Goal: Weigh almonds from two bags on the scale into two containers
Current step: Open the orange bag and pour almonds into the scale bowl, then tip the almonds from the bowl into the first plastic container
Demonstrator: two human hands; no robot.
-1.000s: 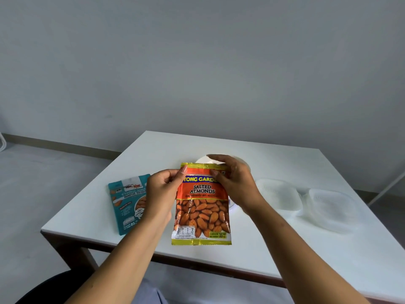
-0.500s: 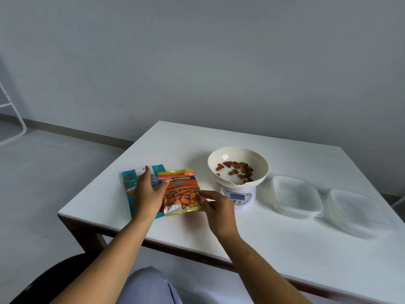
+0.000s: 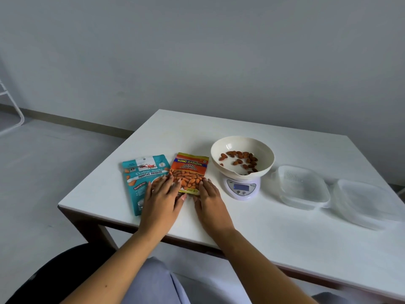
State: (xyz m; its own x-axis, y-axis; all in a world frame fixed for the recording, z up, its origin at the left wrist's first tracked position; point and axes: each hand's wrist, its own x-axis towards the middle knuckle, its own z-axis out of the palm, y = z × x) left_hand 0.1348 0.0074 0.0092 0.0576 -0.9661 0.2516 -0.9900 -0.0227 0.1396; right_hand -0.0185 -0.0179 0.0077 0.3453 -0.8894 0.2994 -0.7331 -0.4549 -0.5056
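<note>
- The orange salted-almond bag [image 3: 189, 172] now lies flat on the white tabletop [image 3: 274, 227], where a moment ago it was held up in the air by its top edge.
- Both hands have come down with it: the left hand [image 3: 162, 199] rests flat with its fingers spread across the bag's lower left corner and the teal roasted-almond bag [image 3: 142, 183] beside it, grip released.
- The right hand [image 3: 209, 199] lies flat at the orange bag's lower right corner, grip also released, clenched on nothing.
- Almonds [image 3: 240, 160] already sit in the cream bowl [image 3: 242, 155] on the digital scale [image 3: 242, 188], just right of the bags.
- The two clear plastic containers [image 3: 303, 187] farther right look empty.
- I'd judge the first pour done; next comes reading the scale and tipping the bowl into a container.
</note>
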